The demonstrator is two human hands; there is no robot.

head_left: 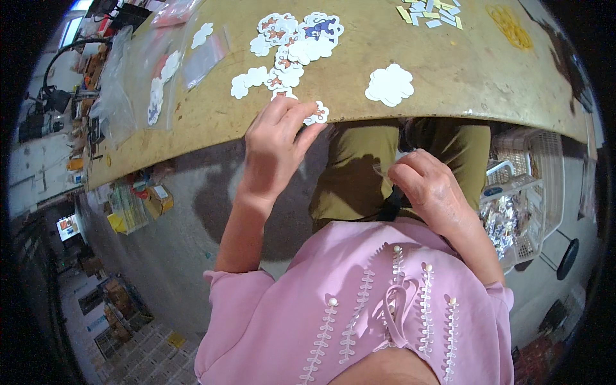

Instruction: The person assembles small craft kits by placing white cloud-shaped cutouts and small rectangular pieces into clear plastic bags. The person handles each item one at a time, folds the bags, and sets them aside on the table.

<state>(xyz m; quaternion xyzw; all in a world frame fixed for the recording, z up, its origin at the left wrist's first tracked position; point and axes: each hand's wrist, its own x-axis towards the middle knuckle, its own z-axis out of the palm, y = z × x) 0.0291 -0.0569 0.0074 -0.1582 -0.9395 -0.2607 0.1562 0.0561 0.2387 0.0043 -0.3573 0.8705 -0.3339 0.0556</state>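
Worn tan table (449, 70), scattered cloud-shaped stickers (389, 85), clear plastic bags (154, 70), yellow rings (510, 27)

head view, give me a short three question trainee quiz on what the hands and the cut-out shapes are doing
1. True or false: the left hand pinches a white cloud-shaped paper cut-out at the edge of the worn tan table.
2. Where is the right hand? A) flat on the table B) below the table edge, over the lap C) inside the white plastic basket
3. Fill in: the neat stack of blank white cloud-shaped cut-outs lies to the ___ of the scattered pile of printed cut-outs.

Key: 1 true; 2 B; 3 right
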